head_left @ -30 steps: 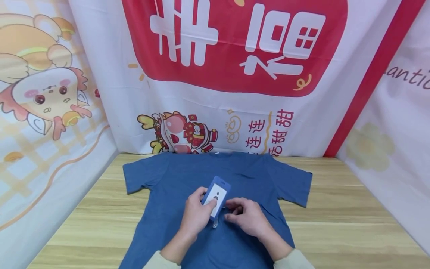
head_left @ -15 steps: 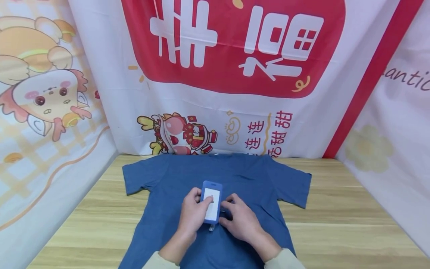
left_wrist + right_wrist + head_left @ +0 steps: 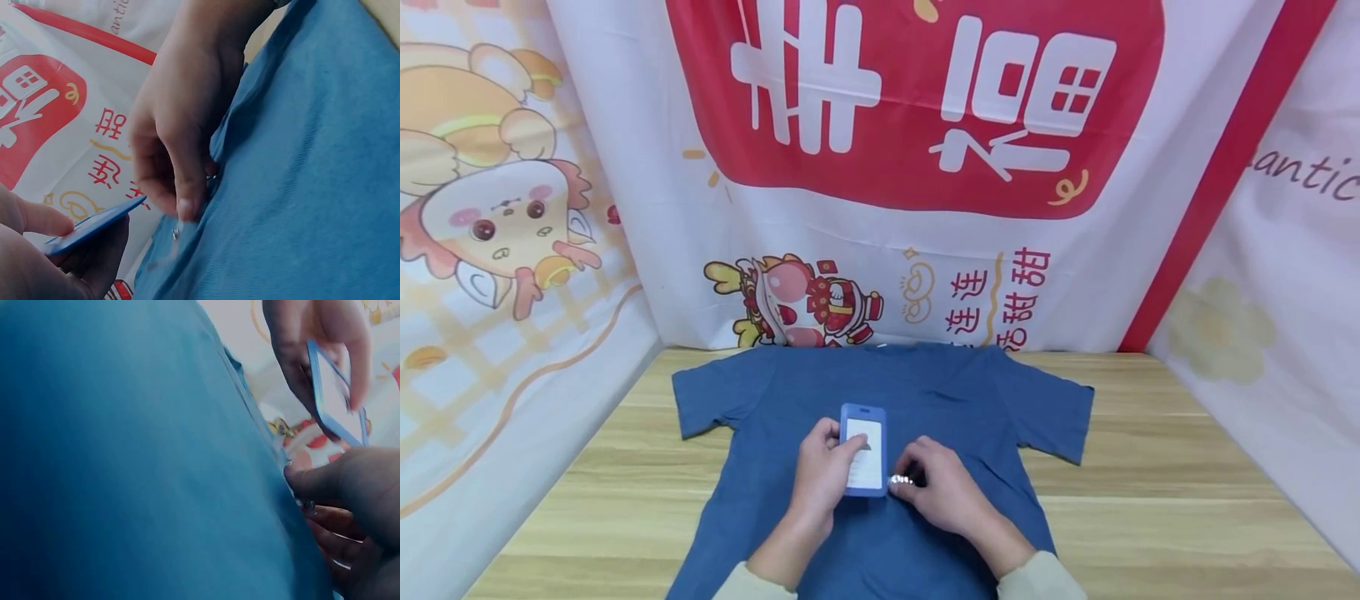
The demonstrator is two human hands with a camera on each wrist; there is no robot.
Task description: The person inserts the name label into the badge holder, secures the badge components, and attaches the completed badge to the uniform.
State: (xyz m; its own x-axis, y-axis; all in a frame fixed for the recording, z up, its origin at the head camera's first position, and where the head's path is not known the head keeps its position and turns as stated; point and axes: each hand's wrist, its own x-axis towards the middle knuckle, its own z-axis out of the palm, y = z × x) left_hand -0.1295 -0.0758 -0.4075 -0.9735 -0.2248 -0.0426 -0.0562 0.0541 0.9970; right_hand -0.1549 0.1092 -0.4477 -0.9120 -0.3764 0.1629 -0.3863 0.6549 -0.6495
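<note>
My left hand [image 3: 820, 468] grips a blue badge holder [image 3: 872, 477] with a white card in it, the thumb lying across the card's front. Close by on its right, my right hand [image 3: 942, 485] pinches a small shiny clip with a clear strap [image 3: 900, 480] between thumb and fingers. In the left wrist view the clear strap [image 3: 175, 235] trails below the right fingertips, just over the cloth. Both hands are above a blue T-shirt [image 3: 808, 383] laid out flat. The right wrist view has the badge holder [image 3: 334, 403] seen at an angle, partly behind the left thumb.
The T-shirt lies on a wood-grain table [image 3: 1157, 467], its sleeves spread to both sides and its neck toward the back. A white cloth backdrop [image 3: 647, 250] with red prints hangs behind the table, and printed cloths close off both sides.
The badge holder has turned from a tilt to nearly straight and shifted left with my left hand. The strap that hung below it now shows at its right, at my right fingertips.
</note>
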